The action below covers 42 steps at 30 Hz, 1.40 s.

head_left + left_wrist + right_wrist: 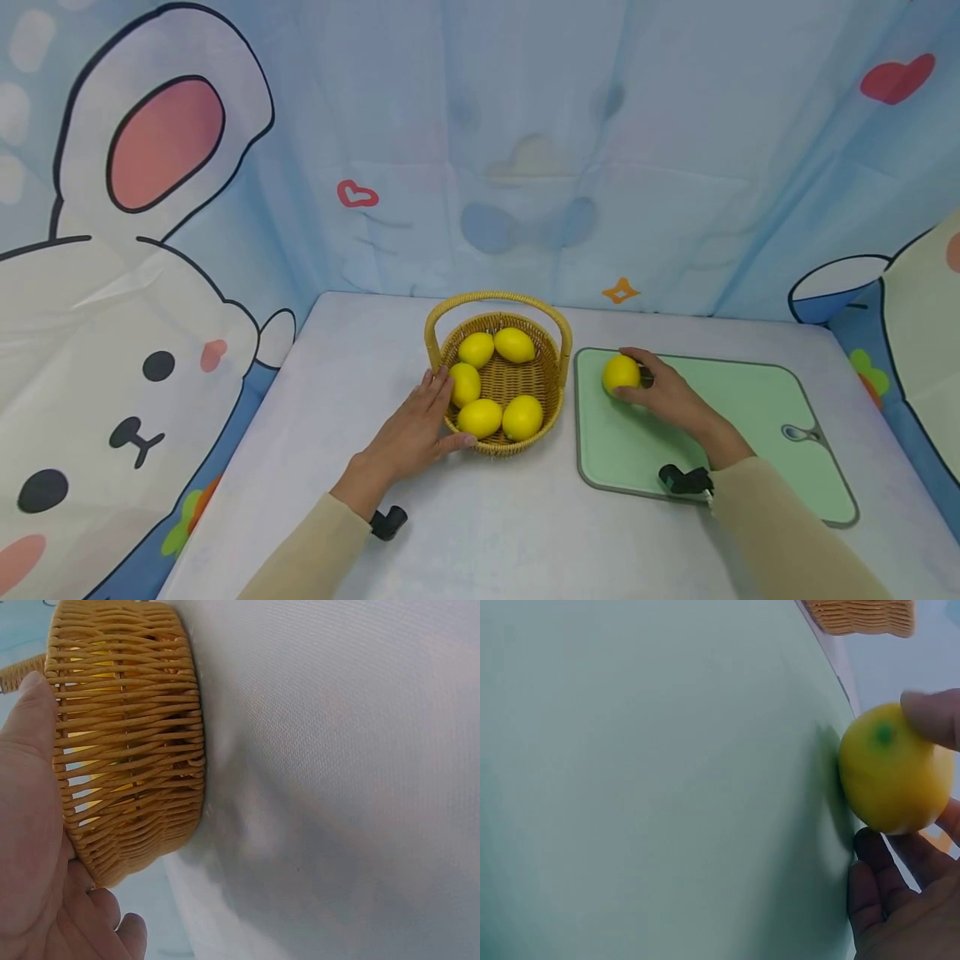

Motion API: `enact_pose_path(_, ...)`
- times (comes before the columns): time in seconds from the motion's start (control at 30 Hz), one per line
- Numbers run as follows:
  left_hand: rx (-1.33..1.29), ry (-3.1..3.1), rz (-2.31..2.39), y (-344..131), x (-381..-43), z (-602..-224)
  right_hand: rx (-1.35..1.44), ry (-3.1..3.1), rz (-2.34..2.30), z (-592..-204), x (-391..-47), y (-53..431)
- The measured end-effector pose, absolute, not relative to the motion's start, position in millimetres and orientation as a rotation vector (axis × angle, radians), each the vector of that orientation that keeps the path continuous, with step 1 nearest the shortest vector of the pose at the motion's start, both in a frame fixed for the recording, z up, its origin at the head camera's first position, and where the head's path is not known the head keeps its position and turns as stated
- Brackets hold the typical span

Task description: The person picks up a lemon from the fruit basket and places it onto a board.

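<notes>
A round wicker basket (504, 450) with an arched handle stands on the table and holds several yellow lemons (480, 418). My left hand (408, 435) rests against its left side, fingers fairly straight at the rim and thumb along the front. Up close in the left wrist view, the woven wall (135, 750) shows lemon yellow through its gaps. Over the left end of a pale green cutting board (742, 408), my right hand (671, 398) grips a single lemon (891, 776) between thumb and fingers. That lemon's green tip faces the right wrist camera; whether it touches the board I cannot tell.
The white-covered table (480, 533) runs back to a light blue cartoon curtain (660, 208). The board lies just right of the basket and has a small hole (797, 432) near its right end. The basket's handle (497, 296) arches above its rim.
</notes>
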<state>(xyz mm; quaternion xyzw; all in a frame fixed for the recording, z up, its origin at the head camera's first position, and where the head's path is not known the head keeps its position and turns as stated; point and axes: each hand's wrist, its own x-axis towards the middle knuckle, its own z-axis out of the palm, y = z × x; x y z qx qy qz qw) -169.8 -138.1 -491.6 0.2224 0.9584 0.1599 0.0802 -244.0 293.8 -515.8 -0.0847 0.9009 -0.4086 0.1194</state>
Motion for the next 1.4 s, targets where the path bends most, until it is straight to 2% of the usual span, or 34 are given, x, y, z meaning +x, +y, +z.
enact_pose_path(1.4, 0.629, 2.852, 0.511, -138.0, -168.6, -491.2, -0.231, 2.697, -1.159, -518.3, -245.6, 291.5)
